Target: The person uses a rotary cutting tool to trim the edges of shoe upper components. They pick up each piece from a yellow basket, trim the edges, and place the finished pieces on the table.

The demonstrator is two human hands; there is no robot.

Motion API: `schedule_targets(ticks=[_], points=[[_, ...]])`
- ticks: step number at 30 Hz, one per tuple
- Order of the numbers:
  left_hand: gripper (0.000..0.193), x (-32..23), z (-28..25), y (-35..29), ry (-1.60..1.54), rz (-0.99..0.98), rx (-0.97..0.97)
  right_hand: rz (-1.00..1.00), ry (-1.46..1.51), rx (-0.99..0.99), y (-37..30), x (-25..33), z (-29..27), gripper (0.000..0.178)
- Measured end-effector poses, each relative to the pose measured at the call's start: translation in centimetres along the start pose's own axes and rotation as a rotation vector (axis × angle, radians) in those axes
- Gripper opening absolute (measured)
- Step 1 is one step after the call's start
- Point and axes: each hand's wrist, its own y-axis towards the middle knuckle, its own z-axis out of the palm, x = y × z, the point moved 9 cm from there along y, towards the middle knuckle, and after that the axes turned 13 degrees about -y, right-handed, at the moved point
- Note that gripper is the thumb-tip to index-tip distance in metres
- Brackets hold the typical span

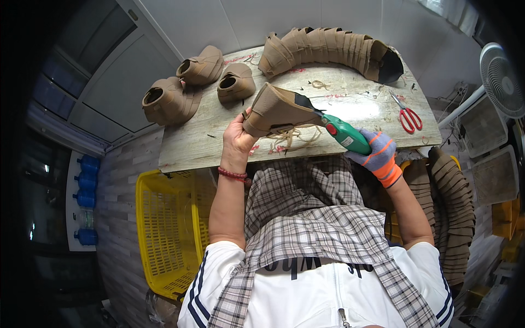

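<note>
My left hand (239, 134), bare with a red bead bracelet at the wrist, is closed on the edge of a brown shoe upper (279, 111). The upper is held tilted above the near side of the table, its black lining partly showing. My right hand (377, 154), in a grey and orange glove, is wrapped round a green handheld electric cutter (350, 136) with a red button. The cutter's dark, narrow tip meets the upper's right edge; whether it bites into the material is too small to tell. Tan cut strips (292, 136) lie below the upper.
A curved row of nested brown uppers (322, 49) lies along the table's (350, 109) back. Several formed uppers (236, 83) stand at the left. Red-handled scissors (409, 117) rest at the right. Below are a yellow basket (164, 224) and more stacked uppers (454, 202); a fan (502, 82) stands far right.
</note>
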Motion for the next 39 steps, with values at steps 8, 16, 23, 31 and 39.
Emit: schedule_targets(ticks=[8, 16, 23, 31, 39], points=[[0.027, 2.0, 1.6, 0.3, 0.183, 0.044, 0.168, 0.015, 0.046, -0.001, 1.0, 1.2, -0.1, 0.052], [0.031, 5.1, 5.7, -3.2, 0.584, 0.356, 0.429, 0.252, 0.244, 0.109, 0.6, 0.6, 1.8, 0.054], [0.031, 6.5, 7.4, -4.8, 0.899, 0.496, 0.647, 0.552, 0.509, 0.311, 0.2, -0.1, 4.4, 0.055], [0.030, 6.9, 6.0, -4.0, 1.476, 0.602, 0.564, 0.742, 0.814, 0.344, 1.4, -0.2, 5.0, 0.037], [0.015, 2.2, 16.9, -6.3, 2.751, 1.515, 0.489, 0.850, 0.698, 0.256, -2.8, -5.7, 3.7, 0.032]])
